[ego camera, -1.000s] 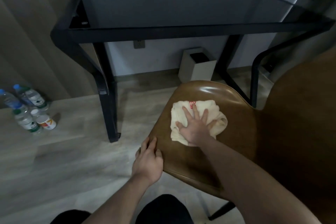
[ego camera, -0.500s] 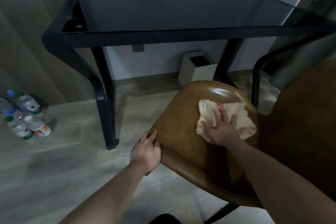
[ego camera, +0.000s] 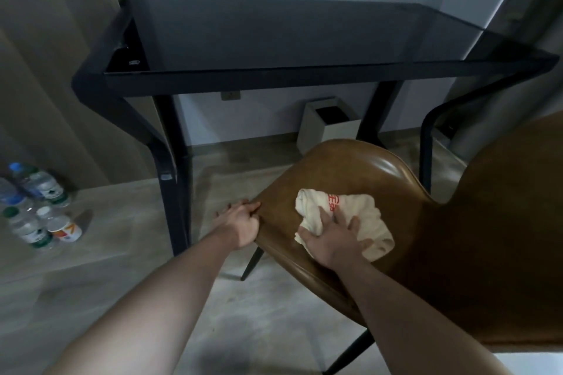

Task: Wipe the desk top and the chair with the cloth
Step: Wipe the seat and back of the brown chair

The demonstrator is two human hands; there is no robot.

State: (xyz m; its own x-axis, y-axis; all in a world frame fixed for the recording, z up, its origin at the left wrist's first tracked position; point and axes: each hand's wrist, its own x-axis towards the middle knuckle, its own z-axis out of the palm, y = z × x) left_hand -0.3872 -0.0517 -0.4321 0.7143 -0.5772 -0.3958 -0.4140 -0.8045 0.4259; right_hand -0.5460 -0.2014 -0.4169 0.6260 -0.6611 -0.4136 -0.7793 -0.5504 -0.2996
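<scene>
My right hand presses the cloth flat-fingered on the chair; my left hand grips its nine-o'clock edge (desk top unjudgeable).

Both arms reach forward, the right hand flat with fingers spread, the left hand curled.

Dim, perhaps slightly blurred wide-angle

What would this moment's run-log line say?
stage: wiping chair seat | right hand: flat on cloth | left hand: grips chair edge | desk: bare
</scene>
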